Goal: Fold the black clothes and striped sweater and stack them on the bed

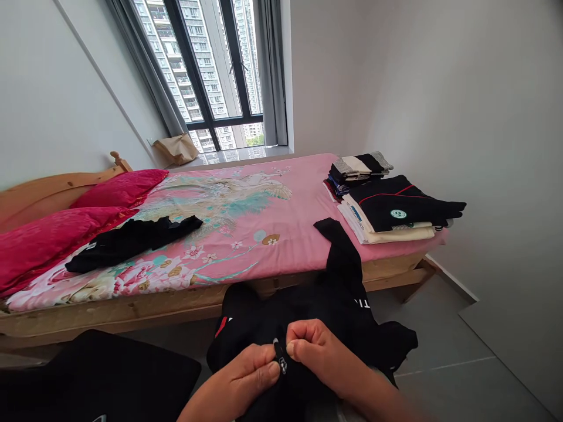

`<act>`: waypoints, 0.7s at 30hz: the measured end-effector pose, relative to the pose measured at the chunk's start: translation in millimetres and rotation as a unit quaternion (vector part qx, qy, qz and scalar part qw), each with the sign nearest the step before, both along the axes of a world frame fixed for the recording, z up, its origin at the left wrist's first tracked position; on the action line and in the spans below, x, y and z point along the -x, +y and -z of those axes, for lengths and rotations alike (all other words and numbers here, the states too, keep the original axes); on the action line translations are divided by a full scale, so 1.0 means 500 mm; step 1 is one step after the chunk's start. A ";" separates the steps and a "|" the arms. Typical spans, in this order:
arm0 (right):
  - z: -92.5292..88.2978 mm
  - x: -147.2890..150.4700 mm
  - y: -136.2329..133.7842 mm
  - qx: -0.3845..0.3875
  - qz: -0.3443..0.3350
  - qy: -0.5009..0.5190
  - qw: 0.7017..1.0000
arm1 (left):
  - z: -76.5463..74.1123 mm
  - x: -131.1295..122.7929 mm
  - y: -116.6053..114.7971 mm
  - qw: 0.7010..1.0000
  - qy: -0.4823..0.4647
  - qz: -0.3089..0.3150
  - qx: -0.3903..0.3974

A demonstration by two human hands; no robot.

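Observation:
A black garment (pixel 338 293) hangs from the bed's edge down toward me. My left hand (pixel 246 375) and my right hand (pixel 316 346) meet low in the middle of the head view. Both are closed in a pinch on the garment's zipper pull (pixel 280 356). One sleeve of the garment (pixel 329 230) still rests on the pink bedsheet (pixel 264 211). A second black garment (pixel 132 240) lies spread on the left part of the bed.
Two pink pillows (pixel 65 228) lie at the bed's left end. Folded clothes are stacked at the right end (pixel 391 211), with a smaller pile (pixel 358 170) behind. The wooden bed frame (pixel 153 305) faces me. More black cloth (pixel 97 375) sits at lower left. A grey floor (pixel 440 351) is at right.

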State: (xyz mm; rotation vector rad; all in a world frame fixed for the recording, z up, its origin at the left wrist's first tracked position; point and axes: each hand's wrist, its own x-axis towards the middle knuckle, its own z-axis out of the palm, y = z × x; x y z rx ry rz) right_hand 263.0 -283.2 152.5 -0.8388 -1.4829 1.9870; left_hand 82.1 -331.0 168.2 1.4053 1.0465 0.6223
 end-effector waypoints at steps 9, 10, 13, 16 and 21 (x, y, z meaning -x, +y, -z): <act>0.008 -0.003 0.003 -0.098 0.034 -0.021 0.994 | -0.034 -0.004 0.004 0.980 0.104 -0.085 -0.147; 0.009 -0.003 0.003 -0.104 0.038 -0.027 0.993 | -0.033 -0.006 0.004 0.977 0.102 -0.095 -0.160; 0.008 -0.001 0.001 -0.120 0.038 -0.049 0.991 | -0.030 -0.011 0.000 0.970 0.085 -0.116 -0.197; -0.002 0.000 -0.002 -0.124 0.028 -0.062 0.990 | -0.029 -0.014 -0.002 0.957 0.074 -0.136 -0.246; -0.010 -0.005 -0.002 -0.118 -0.010 -0.038 0.992 | -0.033 -0.009 0.003 0.890 0.114 -0.113 -0.427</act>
